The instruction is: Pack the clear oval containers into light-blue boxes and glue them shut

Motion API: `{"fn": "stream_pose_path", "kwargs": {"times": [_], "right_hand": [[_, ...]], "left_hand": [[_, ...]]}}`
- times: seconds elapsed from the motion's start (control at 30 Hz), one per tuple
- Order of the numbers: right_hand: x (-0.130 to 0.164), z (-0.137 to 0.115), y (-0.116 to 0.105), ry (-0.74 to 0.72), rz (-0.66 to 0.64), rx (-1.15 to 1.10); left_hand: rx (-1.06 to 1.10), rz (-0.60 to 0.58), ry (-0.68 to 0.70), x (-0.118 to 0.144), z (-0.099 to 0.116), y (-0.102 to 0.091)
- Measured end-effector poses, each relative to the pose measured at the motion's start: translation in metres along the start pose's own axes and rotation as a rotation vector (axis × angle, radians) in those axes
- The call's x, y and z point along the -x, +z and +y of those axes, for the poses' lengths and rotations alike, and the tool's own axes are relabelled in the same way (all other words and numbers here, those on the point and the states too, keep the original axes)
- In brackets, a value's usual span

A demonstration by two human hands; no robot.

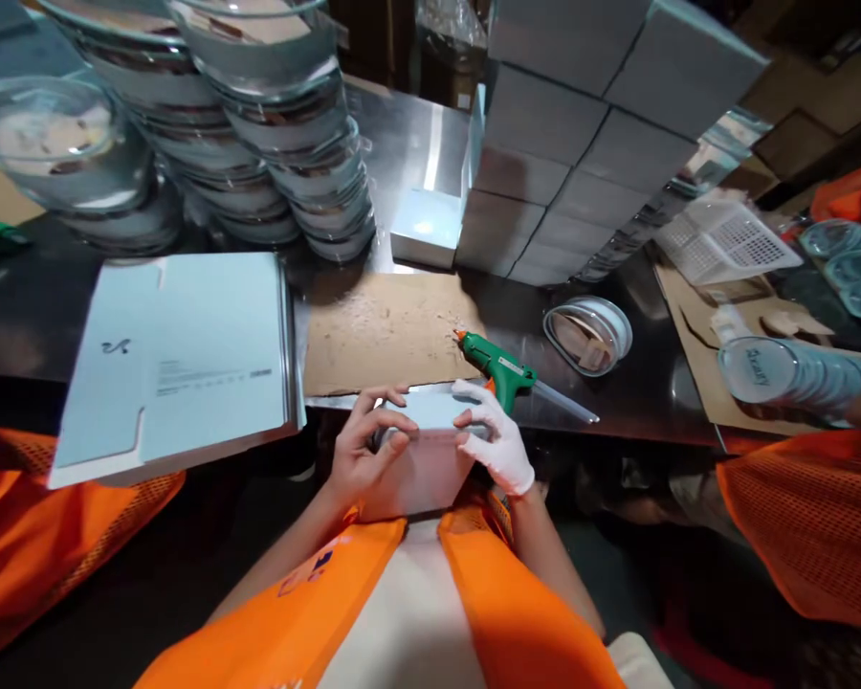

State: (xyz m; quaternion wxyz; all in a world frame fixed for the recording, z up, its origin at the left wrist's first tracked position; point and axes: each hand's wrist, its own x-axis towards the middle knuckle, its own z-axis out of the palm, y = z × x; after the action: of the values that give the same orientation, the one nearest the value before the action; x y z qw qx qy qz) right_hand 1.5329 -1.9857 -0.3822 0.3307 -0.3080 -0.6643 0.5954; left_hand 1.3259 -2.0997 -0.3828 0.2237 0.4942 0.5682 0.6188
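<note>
Both hands grip a small pale grey box (430,459) held against my body at the table's near edge. My left hand (364,450), bare, wraps its left side with fingers over the top. My right hand (494,435), in a white glove, presses the right side. A green glue gun (498,368) lies on the steel table just beyond the right hand, nozzle pointing left over a brown cardboard sheet (380,330).
A stack of flat unfolded box blanks (179,364) lies left. Stacks of clear lidded round containers (273,144) stand behind; a wall of grey boxes (581,144) rises at the back right. One round container (588,335) sits alone. People in orange vests flank both sides.
</note>
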Motion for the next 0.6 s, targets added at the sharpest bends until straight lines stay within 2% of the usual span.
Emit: {"fn": "stream_pose_path", "kwargs": {"times": [0.13,0.2,0.27,0.3,0.37,0.43,0.5,0.53,0.6], "right_hand": [[0.007,0.011,0.012,0.018,0.138,-0.146],[0.009,0.011,0.015,-0.012,0.162,-0.122],[0.006,0.009,0.017,-0.052,0.254,-0.061],[0.003,0.007,0.018,-0.068,0.320,-0.040],[-0.007,0.003,0.017,-0.061,0.436,-0.051],[-0.020,-0.003,0.012,-0.036,0.479,-0.140],[-0.028,-0.009,0.001,0.012,0.464,-0.257],[-0.028,-0.011,-0.007,0.049,0.466,-0.292],[-0.019,-0.012,-0.026,0.156,0.515,-0.262]], "left_hand": [[0.046,0.059,0.019,-0.001,-0.003,-0.005],[0.092,0.090,0.016,0.001,-0.009,-0.009],[0.127,0.112,-0.013,0.006,-0.016,-0.014],[0.124,0.087,-0.055,0.009,-0.019,-0.017],[0.085,-0.035,-0.201,0.016,-0.020,-0.026],[0.061,-0.146,-0.385,0.016,-0.016,-0.034],[0.091,-0.108,-0.483,0.002,-0.010,-0.042],[0.096,-0.038,-0.483,-0.012,-0.007,-0.045],[0.056,0.115,-0.401,-0.056,-0.006,-0.049]]}}
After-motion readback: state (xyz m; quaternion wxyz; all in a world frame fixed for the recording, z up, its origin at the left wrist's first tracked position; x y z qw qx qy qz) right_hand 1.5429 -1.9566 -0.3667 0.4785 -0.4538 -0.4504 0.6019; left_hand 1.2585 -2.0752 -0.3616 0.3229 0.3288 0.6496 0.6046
